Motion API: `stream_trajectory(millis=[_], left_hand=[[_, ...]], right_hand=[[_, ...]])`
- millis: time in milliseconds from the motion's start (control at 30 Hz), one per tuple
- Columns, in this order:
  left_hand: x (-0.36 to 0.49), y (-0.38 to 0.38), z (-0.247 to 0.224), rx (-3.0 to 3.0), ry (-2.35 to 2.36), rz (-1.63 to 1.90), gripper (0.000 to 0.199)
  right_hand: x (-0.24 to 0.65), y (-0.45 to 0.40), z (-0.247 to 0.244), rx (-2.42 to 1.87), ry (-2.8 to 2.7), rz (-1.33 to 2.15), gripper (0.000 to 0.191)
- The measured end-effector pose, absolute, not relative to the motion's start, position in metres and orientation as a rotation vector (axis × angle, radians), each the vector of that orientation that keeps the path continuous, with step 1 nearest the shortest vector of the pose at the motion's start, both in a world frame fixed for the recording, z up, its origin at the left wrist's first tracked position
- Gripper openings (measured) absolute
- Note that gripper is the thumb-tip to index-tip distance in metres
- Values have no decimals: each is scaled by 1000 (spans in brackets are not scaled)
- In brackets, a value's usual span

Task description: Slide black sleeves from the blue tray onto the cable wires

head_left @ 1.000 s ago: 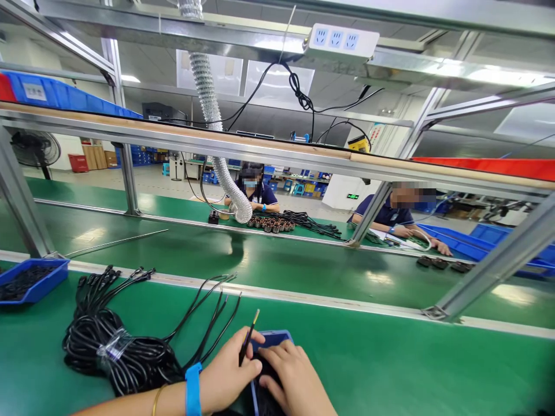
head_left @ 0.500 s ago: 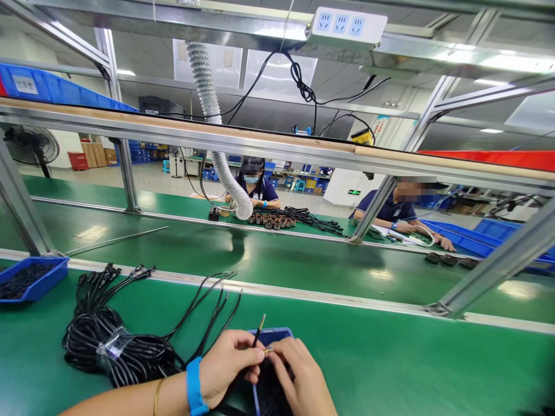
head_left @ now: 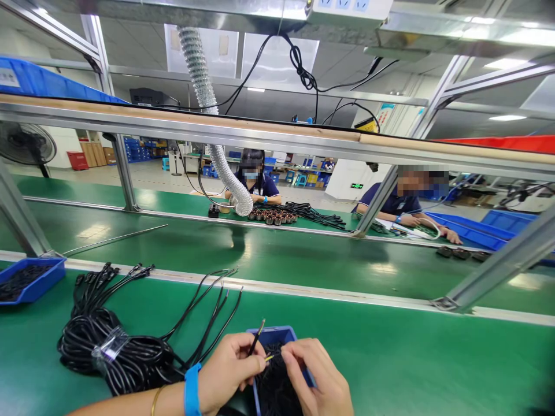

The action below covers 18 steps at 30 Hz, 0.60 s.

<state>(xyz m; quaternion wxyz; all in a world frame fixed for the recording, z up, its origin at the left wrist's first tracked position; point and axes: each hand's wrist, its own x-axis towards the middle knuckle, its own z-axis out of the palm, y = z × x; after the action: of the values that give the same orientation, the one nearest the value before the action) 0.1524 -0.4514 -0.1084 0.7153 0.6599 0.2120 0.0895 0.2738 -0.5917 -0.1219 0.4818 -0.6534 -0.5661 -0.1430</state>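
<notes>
Steeply, the held cable (head_left: 256, 341) points up and right.

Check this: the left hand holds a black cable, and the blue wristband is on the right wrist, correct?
Not quite: the head view shows the blue wristband on the left wrist. The left hand does hold a black cable.

I am seeing a bright room, with white light coming from the ceiling lamps (head_left: 507, 118). The metal bar (head_left: 243, 16) is shining, and the green table (head_left: 303, 254) is showing pale, shiny spots. A dark patch is lying under the hose (head_left: 225, 173). My left hand (head_left: 232, 367) and right hand (head_left: 321, 375) are looking clear. Far things are looking fuzzy, and the bottom right corner is looking dark and blurry.
</notes>
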Motion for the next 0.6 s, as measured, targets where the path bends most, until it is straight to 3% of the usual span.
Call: stream_trajectory(millis=[200,433,600], left_hand=[[153,-450,-118,1475,445,208,26],[157,-448,-125,1420,445,285,47],[155,-449,-120,1436,488,233,43]], right_hand=[[274,-591,-121,-1572,-1415,-361,10],[275,-587,-138,-1634,-1458,-330,11],[279,-589,-135,-1662,-1461,-290,11]])
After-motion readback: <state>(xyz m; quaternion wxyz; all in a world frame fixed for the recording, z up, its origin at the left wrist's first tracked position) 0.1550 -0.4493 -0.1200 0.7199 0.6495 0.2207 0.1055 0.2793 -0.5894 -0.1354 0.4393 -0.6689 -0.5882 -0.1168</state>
